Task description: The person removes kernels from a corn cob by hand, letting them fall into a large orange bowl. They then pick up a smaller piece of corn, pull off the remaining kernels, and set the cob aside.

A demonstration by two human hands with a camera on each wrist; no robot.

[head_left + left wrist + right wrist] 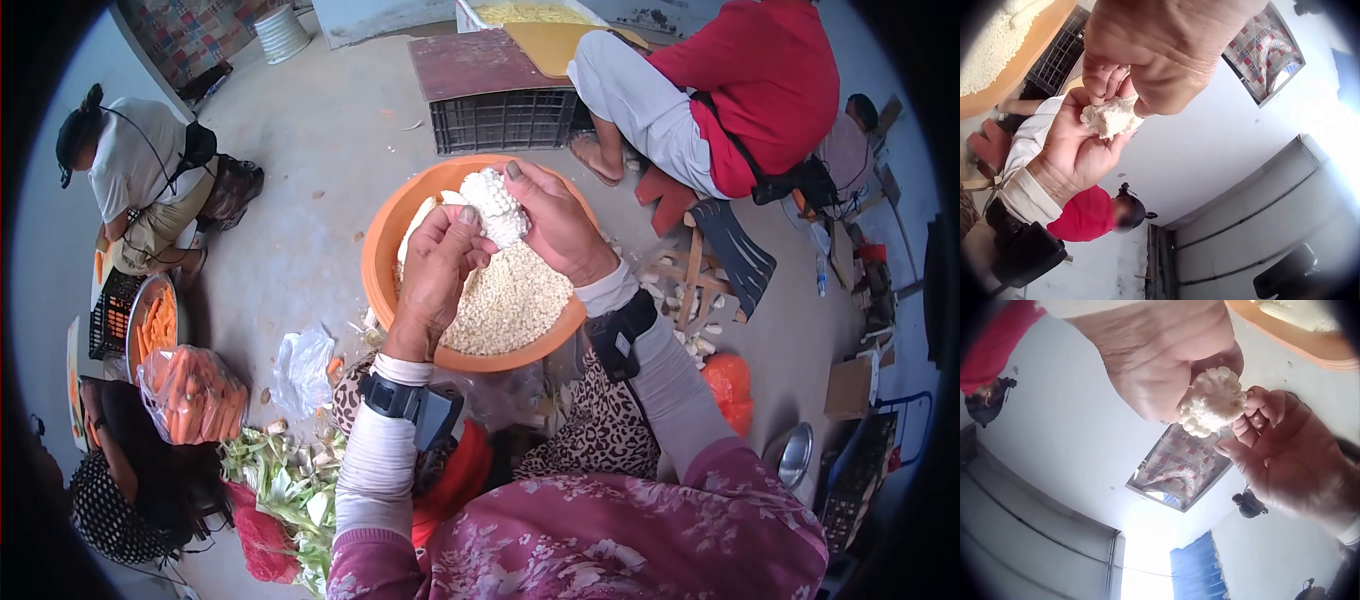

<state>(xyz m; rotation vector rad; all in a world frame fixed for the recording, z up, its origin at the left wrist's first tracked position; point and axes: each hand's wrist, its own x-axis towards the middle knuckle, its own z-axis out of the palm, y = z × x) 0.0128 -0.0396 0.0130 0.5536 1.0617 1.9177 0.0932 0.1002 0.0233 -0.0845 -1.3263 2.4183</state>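
Note:
A white corn cob, with kernels still on it, is held up above the orange basin. My right hand grips it from the right, its thumb lying along the top. From the lower left, my left hand pinches the cob's edge between thumb and curled fingers. In the right wrist view the broken end of the cob faces the camera, ringed by plump kernels. Below both hands, loose pale kernels fill much of the basin. More whole cobs at the basin's left side are partly hidden behind my left hand.
Corn husks and a bag of carrots lie at left. A black crate stands beyond the basin. Stripped cobs are scattered at right near a low stool. Other people sit on both sides.

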